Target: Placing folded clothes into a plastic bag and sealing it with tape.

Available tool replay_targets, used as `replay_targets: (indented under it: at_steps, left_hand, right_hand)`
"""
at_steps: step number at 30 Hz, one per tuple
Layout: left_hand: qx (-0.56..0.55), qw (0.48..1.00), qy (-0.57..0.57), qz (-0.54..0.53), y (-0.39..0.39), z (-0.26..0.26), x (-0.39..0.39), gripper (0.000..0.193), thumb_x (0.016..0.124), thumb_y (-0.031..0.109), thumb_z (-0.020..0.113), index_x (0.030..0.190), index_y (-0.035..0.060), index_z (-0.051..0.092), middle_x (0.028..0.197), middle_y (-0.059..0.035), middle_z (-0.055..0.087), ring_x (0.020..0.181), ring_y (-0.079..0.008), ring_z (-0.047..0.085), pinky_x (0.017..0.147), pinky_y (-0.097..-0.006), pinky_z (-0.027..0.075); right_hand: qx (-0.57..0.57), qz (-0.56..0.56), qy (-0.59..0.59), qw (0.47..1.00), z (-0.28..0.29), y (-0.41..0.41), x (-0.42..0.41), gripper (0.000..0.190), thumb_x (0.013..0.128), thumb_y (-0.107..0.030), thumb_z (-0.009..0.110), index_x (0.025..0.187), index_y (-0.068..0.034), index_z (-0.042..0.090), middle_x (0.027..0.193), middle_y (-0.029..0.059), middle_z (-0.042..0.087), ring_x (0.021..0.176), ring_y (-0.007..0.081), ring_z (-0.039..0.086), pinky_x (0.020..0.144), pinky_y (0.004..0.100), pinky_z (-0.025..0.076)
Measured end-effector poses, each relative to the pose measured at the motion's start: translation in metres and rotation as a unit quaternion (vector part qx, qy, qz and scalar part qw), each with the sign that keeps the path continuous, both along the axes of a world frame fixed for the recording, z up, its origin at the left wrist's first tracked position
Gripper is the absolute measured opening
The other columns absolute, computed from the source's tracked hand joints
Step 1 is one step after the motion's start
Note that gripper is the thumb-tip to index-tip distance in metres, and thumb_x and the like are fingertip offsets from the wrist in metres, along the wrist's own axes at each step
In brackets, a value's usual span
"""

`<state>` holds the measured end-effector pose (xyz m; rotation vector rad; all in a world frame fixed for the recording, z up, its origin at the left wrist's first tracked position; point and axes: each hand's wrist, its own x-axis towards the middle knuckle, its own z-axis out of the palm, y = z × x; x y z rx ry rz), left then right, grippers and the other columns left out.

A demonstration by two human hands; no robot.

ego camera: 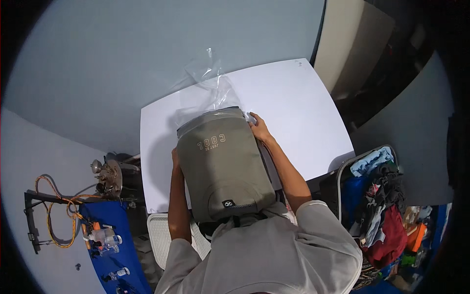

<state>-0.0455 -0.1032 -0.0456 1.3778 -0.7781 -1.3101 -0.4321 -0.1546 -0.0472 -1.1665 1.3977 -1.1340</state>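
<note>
An olive-grey backpack [224, 161] with printed lettering lies lengthwise before me, its near end against my shirt and its far end over the white tabletop. A clear plastic bag [216, 86] sticks out past the backpack's far end and partly covers that edge. My right hand [259, 126] grips the far right side, fingers at the edge by the plastic. On the opposite side, my left hand [175, 157] holds the backpack's left edge; its fingers are hidden behind the fabric.
The white table [293, 110] meets a grey wall. At right stands a bin [339, 191] heaped with clothes [385, 217]. A white woven-pattern plastic chair [158, 235] is at lower left. Beyond it, a blue surface [121, 224] carries clear bottles [104, 238], near a coiled orange rope [51, 217].
</note>
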Motion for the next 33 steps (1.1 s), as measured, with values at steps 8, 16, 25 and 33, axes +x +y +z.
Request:
replay_targets:
  at_steps: [8,16,25,33]
  left_hand:
    - [0.044,0.996,0.072,0.029,0.021,0.022,-0.013,0.033,0.094,0.029,0.056,0.099,-0.0016,0.069,0.085,-0.0084,0.067,0.070,-0.0173,0.062,0.061,-0.0347,0.051]
    - [0.073,0.995,-0.051,0.052,0.023,0.026,-0.026,0.035,0.092,0.031,0.060,0.094,-0.0023,0.070,0.085,-0.0063,0.067,0.074,-0.0176,0.061,0.062,-0.0358,0.051]
    - [0.032,0.993,0.077,0.082,0.007,0.011,-0.038,0.034,0.090,0.033,0.063,0.095,0.0002,0.071,0.087,-0.0101,0.069,0.074,-0.0221,0.063,0.066,-0.0397,0.052]
    - [-0.091,0.991,-0.047,0.091,-0.045,-0.019,-0.035,0.035,0.089,0.034,0.064,0.095,0.0011,0.071,0.088,-0.0115,0.069,0.076,-0.0235,0.064,0.068,-0.0405,0.052]
  right_hand:
    - [-0.027,0.009,0.242,0.970,-0.002,-0.004,0.000,0.033,0.089,-0.032,0.065,0.099,-0.002,0.070,0.096,0.0233,0.070,0.091,0.0424,0.067,0.082,0.0489,0.053]
    - [0.076,0.044,0.021,0.996,-0.042,-0.023,-0.009,0.036,0.092,-0.026,0.065,0.100,0.009,0.071,0.089,0.0163,0.073,0.079,0.0192,0.068,0.072,0.0347,0.054]
    - [0.147,0.049,-0.211,0.965,0.021,0.015,-0.015,0.034,0.094,-0.014,0.062,0.120,0.008,0.055,0.101,0.0167,0.067,0.087,0.0233,0.067,0.077,0.0344,0.057]
    - [-0.031,0.108,-0.196,0.974,-0.050,-0.001,-0.023,0.031,0.091,-0.010,0.061,0.118,0.002,0.053,0.108,0.0151,0.062,0.092,0.0224,0.063,0.079,0.0349,0.056]
